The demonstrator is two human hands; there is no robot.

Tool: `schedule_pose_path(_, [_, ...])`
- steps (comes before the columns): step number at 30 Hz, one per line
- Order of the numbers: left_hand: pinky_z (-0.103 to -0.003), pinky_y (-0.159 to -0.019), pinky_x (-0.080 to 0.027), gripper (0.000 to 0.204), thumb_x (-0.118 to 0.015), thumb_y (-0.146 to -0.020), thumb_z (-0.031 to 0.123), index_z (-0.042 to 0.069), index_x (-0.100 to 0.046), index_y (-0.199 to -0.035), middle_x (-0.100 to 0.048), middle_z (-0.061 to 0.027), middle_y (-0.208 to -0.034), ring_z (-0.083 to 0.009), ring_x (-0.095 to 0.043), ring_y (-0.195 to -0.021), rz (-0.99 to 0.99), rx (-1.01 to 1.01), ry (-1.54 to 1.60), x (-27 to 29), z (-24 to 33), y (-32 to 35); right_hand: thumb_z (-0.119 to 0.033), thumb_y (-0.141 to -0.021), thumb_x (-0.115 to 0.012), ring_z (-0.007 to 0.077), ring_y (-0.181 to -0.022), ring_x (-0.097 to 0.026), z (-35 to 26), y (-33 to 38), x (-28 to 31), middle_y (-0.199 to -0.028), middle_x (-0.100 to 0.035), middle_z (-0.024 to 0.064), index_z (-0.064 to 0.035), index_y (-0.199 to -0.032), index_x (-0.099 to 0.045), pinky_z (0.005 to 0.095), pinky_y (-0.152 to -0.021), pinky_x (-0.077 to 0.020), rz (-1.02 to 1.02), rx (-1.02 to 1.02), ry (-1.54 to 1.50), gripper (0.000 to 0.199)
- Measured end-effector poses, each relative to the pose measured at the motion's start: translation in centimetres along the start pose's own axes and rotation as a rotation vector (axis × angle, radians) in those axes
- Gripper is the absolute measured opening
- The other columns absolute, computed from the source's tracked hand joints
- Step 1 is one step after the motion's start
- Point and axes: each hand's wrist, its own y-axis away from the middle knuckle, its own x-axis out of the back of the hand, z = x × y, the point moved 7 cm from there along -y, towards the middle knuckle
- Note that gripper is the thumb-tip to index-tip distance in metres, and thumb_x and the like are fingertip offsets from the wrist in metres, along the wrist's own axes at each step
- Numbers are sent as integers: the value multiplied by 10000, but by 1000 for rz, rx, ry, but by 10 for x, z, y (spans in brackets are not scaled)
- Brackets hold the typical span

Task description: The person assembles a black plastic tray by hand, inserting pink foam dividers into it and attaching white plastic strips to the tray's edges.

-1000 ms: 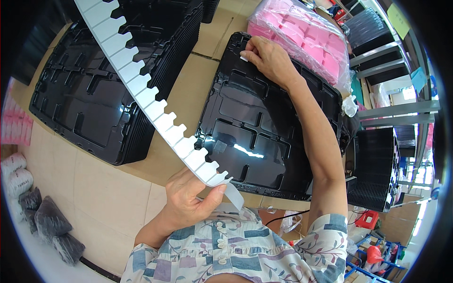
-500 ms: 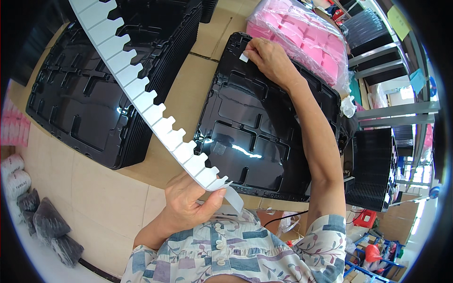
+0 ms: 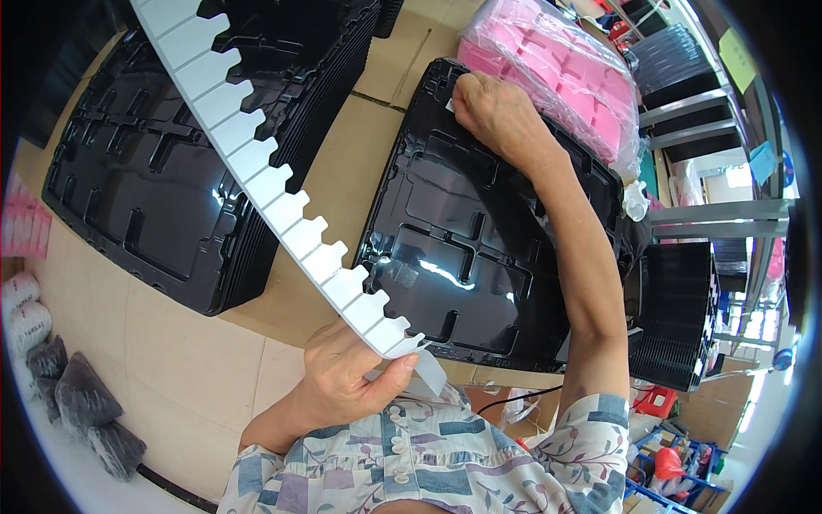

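My left hand (image 3: 355,377) is closed on the lower end of a long white strip of stickers (image 3: 248,158), pinched between thumb and fingers. Tab-shaped pieces line one edge of the strip, which rises to the upper left. A loose tail of backing curls past my thumb. At the far left corner of a black plastic tray (image 3: 437,193), the curled fingers of my right hand (image 3: 497,116) are closed on a small white sticker (image 3: 450,105) against the tray's rim. Most of that sticker is hidden under the fingers. A clear square patch (image 3: 406,276) shows on the tray's near left part.
Stacked black trays (image 3: 163,197) stand to the left, partly behind the strip. Pink foam pieces in clear wrap (image 3: 556,68) lie beyond the tray. More stacked black trays (image 3: 676,313) stand at the right by a metal rack (image 3: 719,211). Dark bags (image 3: 86,394) lie at lower left.
My right hand's fingers have curled further over the small white sticker, so less of it shows. My left hand keeps hold of the strip. The whole view has shifted slightly.
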Motion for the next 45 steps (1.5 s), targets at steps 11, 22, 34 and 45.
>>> schedule_pose_path(11, [-346, -657, -562, 203, -781, -788, 113, 3, -717, -946, -717, -123, -859, -264, -708, -730, -18, 2, 11, -1, 0, 1, -150, -890, -607, 371, -672, -669, 6, 3, 0, -739, -665, 201, 1, -862, -576, 463, -606, -532, -74, -110, -243, 157])
schedule_pose_path(22, [-340, -626, -549, 223, -777, -784, 106, -13, -711, -960, -716, -128, -851, -263, -703, -709, -3, 1, -24, 0, 1, 0, -169, -898, -594, 381, -712, -664, -1, -2, -2, -762, -663, 199, -13, -879, -584, 462, -668, -522, -99, -87, -130, 158])
schedule_pose_path(34, [-330, -611, -541, 186, -787, -778, 126, 0, -726, -900, -719, -117, -848, -243, -697, -688, -31, 49, -20, -1, -1, -1, -223, -898, -619, 337, -715, -674, 45, 17, 6, -736, -670, 181, 11, -896, -662, 425, -709, -516, 8, -464, -581, 238])
schedule_pose_path(45, [-321, -597, -542, 190, -796, -761, 140, 4, -737, -880, -721, -113, -827, -237, -696, -663, -33, 52, -44, -1, -2, 0, -215, -896, -637, 306, -778, -691, 22, 6, 3, -796, -694, 130, -6, -900, -667, 408, -691, -538, -164, -293, -369, 212])
